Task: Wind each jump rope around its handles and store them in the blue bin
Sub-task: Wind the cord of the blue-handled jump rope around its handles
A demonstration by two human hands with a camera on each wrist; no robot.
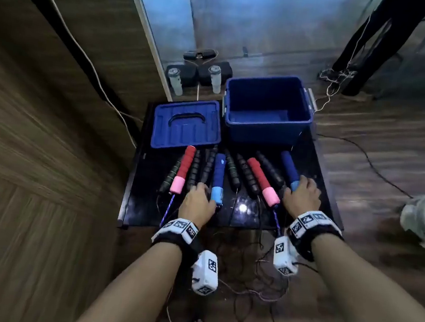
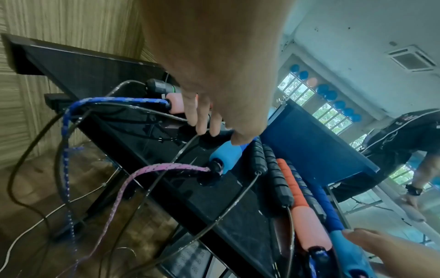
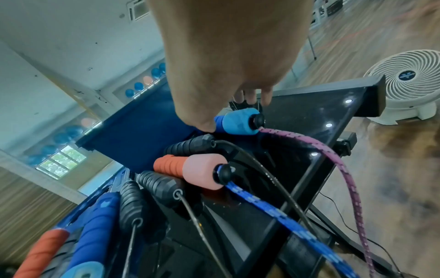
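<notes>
Head view: both hands are resting on blue handles lying on the black worktop (image 1: pixel 315 199), left hand (image 1: pixel 197 204) and right hand (image 1: pixel 301 197); the blue bin (image 1: pixel 265 129) is standing open behind.

Left wrist view: fingers (image 2: pixel 202 122) are curling over the left blue handle (image 2: pixel 226 156).

Right wrist view: fingers (image 3: pixel 264 94) are curling over the right blue handle (image 3: pixel 238 122), its purple rope (image 3: pixel 333 159) trailing off the edge.

This looks like an exercise or activity room. A wood-plank floor (image 1: pixel 27 219) runs throughout, and a tall wall mirror (image 1: pixel 170 10) on the far side reflects it. Coloured balls (image 2: pixel 328 94) line a shelf above the barred windows (image 2: pixel 309 101). A white floor fan (image 3: pixel 409 82) stands at the right. 2 bottles (image 1: pixel 175 81) stand by the mirror. A low black table (image 1: pixel 242 212) carries jump-rope handles (image 1: pixel 255 173) and a blue bin (image 1: pixel 267 109).
</notes>
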